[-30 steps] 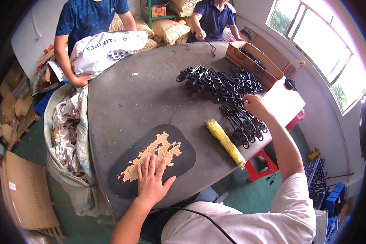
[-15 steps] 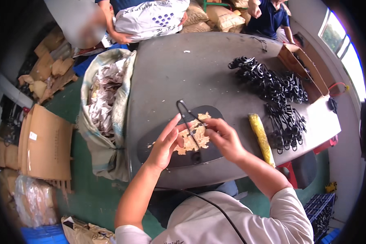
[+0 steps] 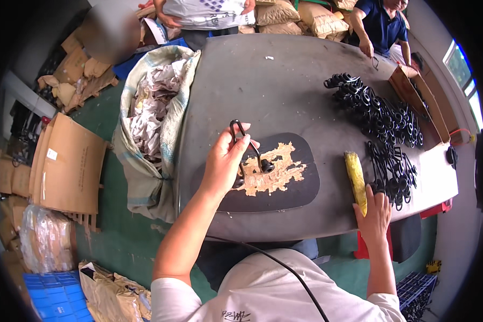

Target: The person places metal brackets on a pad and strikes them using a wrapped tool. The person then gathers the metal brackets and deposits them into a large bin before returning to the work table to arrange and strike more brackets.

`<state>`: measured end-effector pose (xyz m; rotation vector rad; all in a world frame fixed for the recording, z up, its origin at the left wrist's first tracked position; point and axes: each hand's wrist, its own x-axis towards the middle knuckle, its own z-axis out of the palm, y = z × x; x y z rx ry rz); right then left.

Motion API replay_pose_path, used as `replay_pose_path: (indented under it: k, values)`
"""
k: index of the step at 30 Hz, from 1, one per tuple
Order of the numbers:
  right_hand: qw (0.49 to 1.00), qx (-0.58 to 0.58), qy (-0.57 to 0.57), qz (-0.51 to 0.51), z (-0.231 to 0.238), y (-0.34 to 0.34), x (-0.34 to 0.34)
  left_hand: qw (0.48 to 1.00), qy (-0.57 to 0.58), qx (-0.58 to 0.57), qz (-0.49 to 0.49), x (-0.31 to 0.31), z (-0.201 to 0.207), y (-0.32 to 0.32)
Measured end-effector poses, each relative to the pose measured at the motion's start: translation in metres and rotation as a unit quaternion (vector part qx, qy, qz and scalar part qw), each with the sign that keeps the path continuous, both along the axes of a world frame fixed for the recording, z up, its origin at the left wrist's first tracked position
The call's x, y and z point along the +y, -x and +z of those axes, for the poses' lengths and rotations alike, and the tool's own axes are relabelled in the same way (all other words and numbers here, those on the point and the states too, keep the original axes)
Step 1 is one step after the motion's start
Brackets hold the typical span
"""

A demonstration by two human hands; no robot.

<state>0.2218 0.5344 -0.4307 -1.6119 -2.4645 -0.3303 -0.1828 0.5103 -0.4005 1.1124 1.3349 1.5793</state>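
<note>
A black bent rod [image 3: 256,149], narrow and U-shaped with round black ends, is pinched between the thumb and fingers of my left hand [image 3: 224,163]. It stands tilted above a dark rounded board [image 3: 306,189] whose surface has a torn, tan patch. My right hand [image 3: 375,214] is over the near end of a yellow roll [image 3: 354,174], its thumb and fingers apart around that end. Whether it bears on the roll I cannot tell. Just beyond these fingers lies a smaller heap of black looped pieces [image 3: 394,174].
A bigger pile of black looped pieces [image 3: 378,110] lies by an open cardboard box [image 3: 426,102]. A woven sack of crumpled paper [image 3: 190,102] stands against the grey table [image 3: 257,88]. At the far side, one person holds a white bag [image 3: 209,13]; another [image 3: 383,27] sits near the box.
My right hand has left the rod and moved right to the yellow roll. My left hand now grips the rod alone, its round ends lower right. The whole view has shifted.
</note>
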Motion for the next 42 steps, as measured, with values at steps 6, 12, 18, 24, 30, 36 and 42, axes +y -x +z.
replay_pose_path:
  k: [6, 12, 18, 24, 30, 36, 42]
  values:
    - [0.997, -0.045, 0.058, -0.032, -0.019, -0.008, -0.004, 0.998, 0.045, 0.014, 0.031, 0.008, 0.012, -0.004]
    - [0.510, 0.695, 0.483, -0.151, 0.006, 0.012, -0.021, 0.998, -0.018, 0.049, 0.026, 0.007, -0.001, 0.001]
    - [0.515, 0.669, 0.529, -0.079, 0.000, 0.060, -0.031, 0.975, 0.020, 0.210, 0.072, 0.003, 0.016, 0.004]
    - [0.690, 0.551, 0.456, 0.105, 0.053, 0.104, -0.034, 0.914, -0.041, 0.376, 0.143, 0.003, 0.007, 0.011]
    - [0.776, 0.536, 0.244, 0.226, 0.031, 0.131, -0.028, 0.897, 0.009, 0.415, 0.151, 0.004, 0.022, 0.004]
    - [0.851, 0.185, 0.469, 0.143, 0.046, 0.154, -0.006, 0.904, -0.022, 0.394, 0.163, 0.002, 0.015, 0.004]
    - [0.813, 0.398, 0.408, 0.119, 0.051, 0.136, -0.008, 0.995, -0.009, 0.052, 0.085, -0.013, 0.019, -0.013]
